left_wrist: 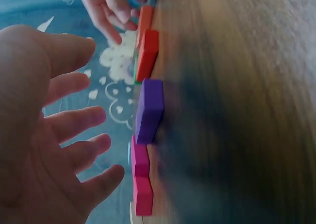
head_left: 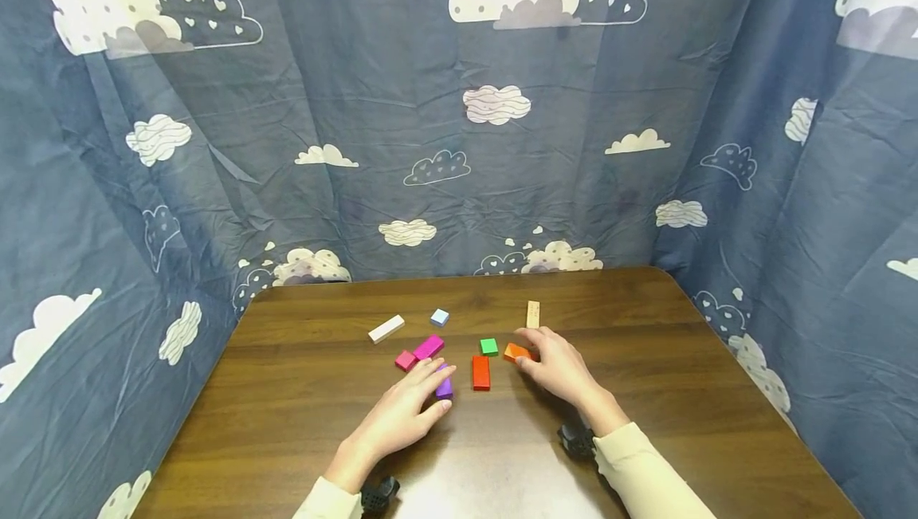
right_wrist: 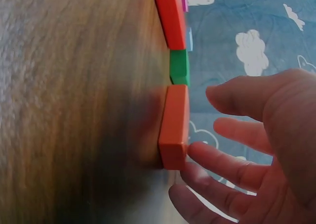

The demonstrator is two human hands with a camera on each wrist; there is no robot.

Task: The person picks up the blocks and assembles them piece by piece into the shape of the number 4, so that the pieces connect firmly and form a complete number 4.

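Observation:
My left hand (head_left: 405, 411) hovers with spread fingers over a purple block (left_wrist: 150, 110), partly covering it in the head view. Nothing is between its fingers. My right hand (head_left: 562, 367) is beside an orange block (right_wrist: 174, 127), fingers loosely bent and apart, with fingertips right at the block's end in the right wrist view. A red block (head_left: 481, 374) lies on the table between the two hands, and a small green block (head_left: 489, 347) sits just behind it. Beyond my left fingertips lie a magenta block (head_left: 429, 347) and a shorter pink block (head_left: 405, 360).
Farther back on the brown wooden table (head_left: 287, 391) are a white block (head_left: 386, 329), a small light blue block (head_left: 440, 317) and a pale wooden block (head_left: 533, 314) beyond my right hand. A blue cloud-print curtain (head_left: 402, 88) hangs behind the table and along both sides.

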